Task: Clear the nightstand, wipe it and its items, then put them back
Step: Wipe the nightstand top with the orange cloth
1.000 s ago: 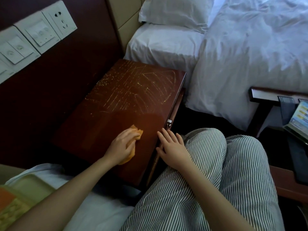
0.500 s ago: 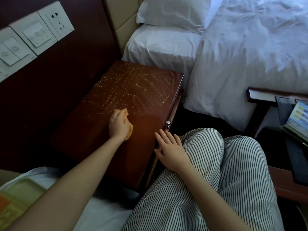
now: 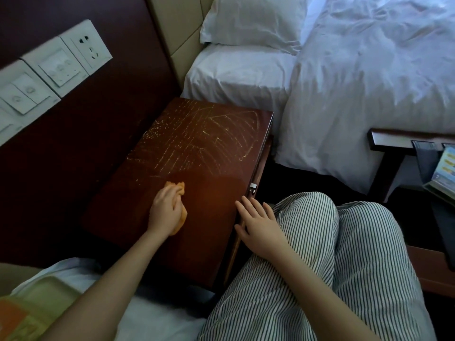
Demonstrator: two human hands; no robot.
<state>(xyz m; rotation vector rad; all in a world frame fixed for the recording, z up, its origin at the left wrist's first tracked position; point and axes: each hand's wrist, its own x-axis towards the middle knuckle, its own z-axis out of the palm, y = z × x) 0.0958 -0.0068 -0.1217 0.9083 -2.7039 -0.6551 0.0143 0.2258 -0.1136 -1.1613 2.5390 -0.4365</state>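
Nightstand (image 3: 209,156), centre frame, streaked pale: our left hand (image 3: 166,210) curled its fingers over an orange cloth (image 3: 179,188) pressed on its top, while our right hand (image 3: 261,226) rested, fingers loosely straight, on its right edge. Lower left, a tray (image 3: 54,287) held something orange (image 3: 12,313).

No legible text anywhere. Switch plates (image 3: 59,66) up and left of the left hand (image 3: 166,210) carried small icons, too blurred to read. Leaflet (image 3: 446,166) far right of the right hand (image 3: 258,225) showed coloured print blocks, unreadable. Orange printed item (image 3: 12,318) below the left hand: no readable words.
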